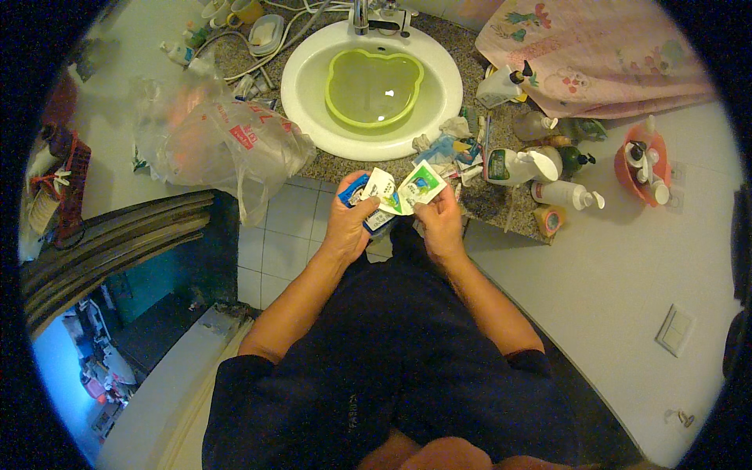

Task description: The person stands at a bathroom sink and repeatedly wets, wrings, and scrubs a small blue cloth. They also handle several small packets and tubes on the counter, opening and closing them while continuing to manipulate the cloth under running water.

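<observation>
My left hand (346,228) grips a blue sachet (354,191) and a white and green sachet (383,185) lying over it, with the thumb on top. Between the thumb and fingers of my right hand (442,228) is another white and green sachet (424,183). The two pale sachets meet at their lower corners, fanned apart in a V; whether they are joined there I cannot tell. All bear printing. Both hands are just in front of the counter edge. Beyond them, a green bear-shaped plastic basin (376,88) holding water sits in the white washbasin (299,103).
A plastic carrier bag (235,144) bulges over the counter's left side. Crumpled packets (440,147), a white spray bottle (511,166) and a pump bottle (564,195) crowd the right side. Above the washbasin stands a metal faucet (360,20). A pink towel (593,59) hangs at upper right.
</observation>
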